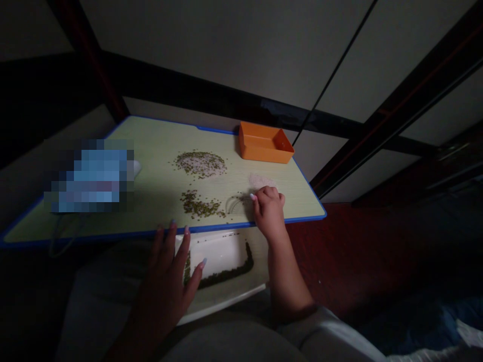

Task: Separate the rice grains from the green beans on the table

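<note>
My right hand (268,207) rests on the table with its fingers curled together, beside a small pile of pale grains like rice (261,181). Whatever its fingertips pinch, if anything, is hidden. My left hand (171,269) holds nothing, its fingers spread over the table's front edge and the left side of a white tray (221,254). Dark green beans, like mung beans (226,275), line the tray's inner edges. On the table, a mixed pile of green beans and pale grains (202,164) lies behind a looser patch of green beans (199,205).
An orange open box (266,146) stands at the table's back right. The pale table (151,138) has a blue rim. A blurred-out blue object (94,176) lies at the left, with a thin cord loop hanging over the front edge. Cabinet panels (226,55) stand behind.
</note>
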The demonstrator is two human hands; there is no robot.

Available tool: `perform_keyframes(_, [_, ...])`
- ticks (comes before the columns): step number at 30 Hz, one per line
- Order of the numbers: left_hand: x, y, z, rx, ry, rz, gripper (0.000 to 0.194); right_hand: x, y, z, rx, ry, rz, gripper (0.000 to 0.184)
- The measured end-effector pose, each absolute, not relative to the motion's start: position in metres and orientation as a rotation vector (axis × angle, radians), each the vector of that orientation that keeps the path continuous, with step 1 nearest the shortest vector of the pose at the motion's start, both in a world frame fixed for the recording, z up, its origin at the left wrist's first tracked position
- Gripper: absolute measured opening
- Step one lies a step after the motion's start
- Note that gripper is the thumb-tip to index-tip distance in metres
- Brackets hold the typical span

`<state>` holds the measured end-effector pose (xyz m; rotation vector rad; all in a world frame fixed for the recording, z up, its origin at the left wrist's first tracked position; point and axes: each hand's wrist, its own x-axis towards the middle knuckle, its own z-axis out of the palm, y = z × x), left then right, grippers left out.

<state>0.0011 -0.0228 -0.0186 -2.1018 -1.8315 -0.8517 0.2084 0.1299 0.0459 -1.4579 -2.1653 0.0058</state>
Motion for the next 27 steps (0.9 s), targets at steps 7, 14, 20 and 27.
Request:
perform_keyframes(7, [0.0016,-0.0222,-0.0177,-2.114,-1.845,-0.863,0.082,0.2088,0.1318,0.0433,-1.519,-2.101,-0.029,0.027])
perform_keyframes(14, [0.0023,-0.0231,-0.0157,-2.104,-1.836,-0.858,0.083,0.2048,0.1312,0.0464,-1.600,-2.055,-0.063,0.027])
perform_keyframes(20, [0.0022,-0.0234,-0.0160,-2.107,-1.832,-0.866,0.082,0.2046,0.1302,0.0457,-1.551,-2.061,-0.060,0.027])
perform_keyframes(27, [0.0022,-0.0234,-0.0168,-2.107,-1.860,-0.857,0.082,0.2064,0.1305,0.0443,-1.399,-2.153,-0.009,0.024])
